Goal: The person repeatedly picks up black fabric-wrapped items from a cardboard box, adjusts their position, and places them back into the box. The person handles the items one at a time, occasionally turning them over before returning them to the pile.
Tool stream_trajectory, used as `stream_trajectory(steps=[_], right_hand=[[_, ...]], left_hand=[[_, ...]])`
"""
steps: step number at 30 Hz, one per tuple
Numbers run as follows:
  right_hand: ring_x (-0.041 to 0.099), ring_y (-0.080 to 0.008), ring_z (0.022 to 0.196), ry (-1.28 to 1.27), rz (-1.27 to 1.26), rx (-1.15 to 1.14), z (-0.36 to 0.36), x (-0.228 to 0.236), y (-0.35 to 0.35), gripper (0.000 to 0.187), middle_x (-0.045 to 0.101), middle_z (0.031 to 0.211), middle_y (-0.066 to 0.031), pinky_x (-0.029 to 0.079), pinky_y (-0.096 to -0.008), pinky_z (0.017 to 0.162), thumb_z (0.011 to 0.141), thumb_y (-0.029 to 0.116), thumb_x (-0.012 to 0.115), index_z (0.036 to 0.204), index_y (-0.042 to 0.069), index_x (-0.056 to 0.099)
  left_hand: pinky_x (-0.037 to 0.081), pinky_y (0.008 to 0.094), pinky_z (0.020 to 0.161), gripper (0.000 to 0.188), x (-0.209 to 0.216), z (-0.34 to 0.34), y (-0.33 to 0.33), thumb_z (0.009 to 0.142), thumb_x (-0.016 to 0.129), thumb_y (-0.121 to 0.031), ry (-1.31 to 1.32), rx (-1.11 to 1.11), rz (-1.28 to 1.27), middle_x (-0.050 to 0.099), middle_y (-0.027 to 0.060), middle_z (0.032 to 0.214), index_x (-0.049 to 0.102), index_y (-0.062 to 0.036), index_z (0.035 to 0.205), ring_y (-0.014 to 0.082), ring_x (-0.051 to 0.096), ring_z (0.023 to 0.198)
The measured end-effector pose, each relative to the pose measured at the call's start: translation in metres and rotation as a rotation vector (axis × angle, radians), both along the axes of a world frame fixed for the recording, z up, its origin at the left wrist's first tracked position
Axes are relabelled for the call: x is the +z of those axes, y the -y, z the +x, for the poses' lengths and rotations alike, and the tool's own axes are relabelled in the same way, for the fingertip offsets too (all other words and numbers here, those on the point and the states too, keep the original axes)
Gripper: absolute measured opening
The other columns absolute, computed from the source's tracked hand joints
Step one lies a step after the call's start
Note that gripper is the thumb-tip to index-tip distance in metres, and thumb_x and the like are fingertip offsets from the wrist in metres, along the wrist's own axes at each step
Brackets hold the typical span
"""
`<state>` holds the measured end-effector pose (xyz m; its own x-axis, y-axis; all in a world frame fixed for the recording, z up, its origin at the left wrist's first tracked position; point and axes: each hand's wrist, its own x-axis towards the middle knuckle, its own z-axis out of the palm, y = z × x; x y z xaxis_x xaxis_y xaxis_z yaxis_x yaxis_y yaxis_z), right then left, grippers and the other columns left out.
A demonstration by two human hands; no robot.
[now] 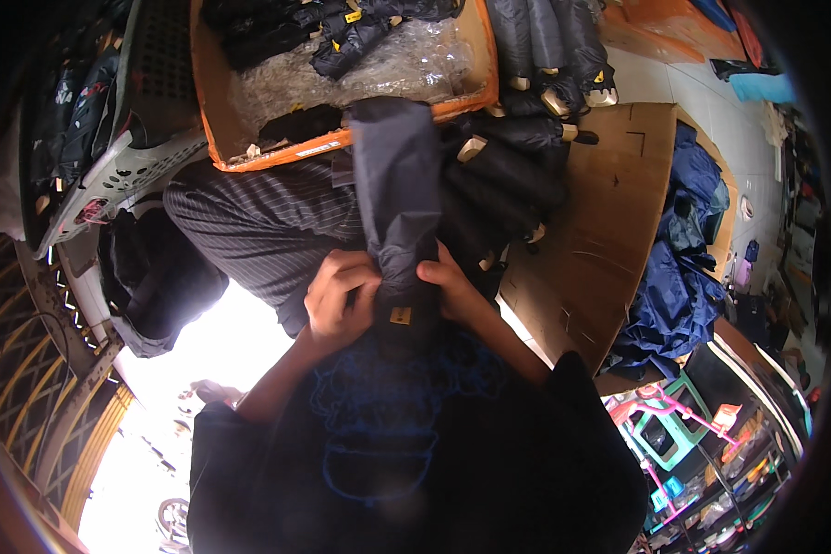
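A dark folding umbrella in a fabric sleeve [397, 175] stands out in front of my chest, its long end pointing away from me. My left hand [340, 297] pinches the sleeve's near part from the left, fingers curled. On the opposite side my right hand [454, 284] grips it with the thumb on top; its other fingers are hidden behind the fabric. Between the hands the cloth is creased. A small yellow label [400, 316] shows on the near end.
An orange-edged carton [346, 138] ahead holds black umbrellas and clear plastic. More black umbrellas [508, 175] with pale ends lie to its right. A brown cardboard box [586, 231] with blue fabric [679, 277] stands at right, a grey perforated crate [125, 180] at left.
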<state>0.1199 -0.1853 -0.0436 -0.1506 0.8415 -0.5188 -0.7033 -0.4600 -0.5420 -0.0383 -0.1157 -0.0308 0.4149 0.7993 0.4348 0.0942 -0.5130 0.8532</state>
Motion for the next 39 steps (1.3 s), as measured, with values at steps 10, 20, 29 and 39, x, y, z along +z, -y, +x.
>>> stream_trajectory(steps=[10,20,29,39], right_hand=[[0.05,-0.0232,0.119,0.387,0.125,0.275,-0.008,0.023,-0.024,0.076,0.053,0.127,-0.0206,0.039,-0.0333,0.101,0.083,0.029,0.07,0.139,-0.007,0.033],[0.062,-0.0225,0.1,0.659,0.042,0.14,-0.026,0.036,-0.008,0.06,0.064,0.106,-0.0174,0.047,-0.033,0.089,0.075,0.027,0.077,0.118,-0.005,0.051],[0.055,-0.0174,0.109,0.484,0.096,0.132,-0.014,0.036,-0.007,0.058,0.06,0.114,-0.0114,0.043,-0.0322,0.093,0.078,0.017,0.072,0.127,-0.001,0.048],[0.053,-0.0195,0.11,0.539,0.025,-0.082,0.0,0.045,-0.021,0.057,0.053,0.121,-0.0149,0.042,-0.0317,0.094,0.086,0.02,0.064,0.132,-0.001,0.039]], left_hand=[[0.048,0.0347,0.088,0.063,-0.004,0.009,-0.02,0.089,0.06,-0.044,0.696,-0.349,-1.073,0.058,0.0181,0.109,0.042,0.0038,0.127,0.0233,0.059,0.101],[0.052,0.0355,0.082,0.064,0.012,0.022,-0.023,0.094,0.04,-0.055,0.503,-0.053,-1.245,0.061,0.0144,0.104,0.052,0.004,0.117,0.0231,0.062,0.096],[0.037,0.0336,0.101,0.059,0.021,0.014,-0.021,0.099,0.039,-0.045,0.359,-0.188,-1.085,0.056,0.0171,0.124,0.047,0.0064,0.129,0.023,0.054,0.114],[0.028,0.0346,0.106,0.052,0.02,0.008,0.001,0.102,0.039,-0.028,0.083,-0.057,-1.039,0.047,0.0186,0.131,0.034,0.0086,0.139,0.0264,0.042,0.122]])
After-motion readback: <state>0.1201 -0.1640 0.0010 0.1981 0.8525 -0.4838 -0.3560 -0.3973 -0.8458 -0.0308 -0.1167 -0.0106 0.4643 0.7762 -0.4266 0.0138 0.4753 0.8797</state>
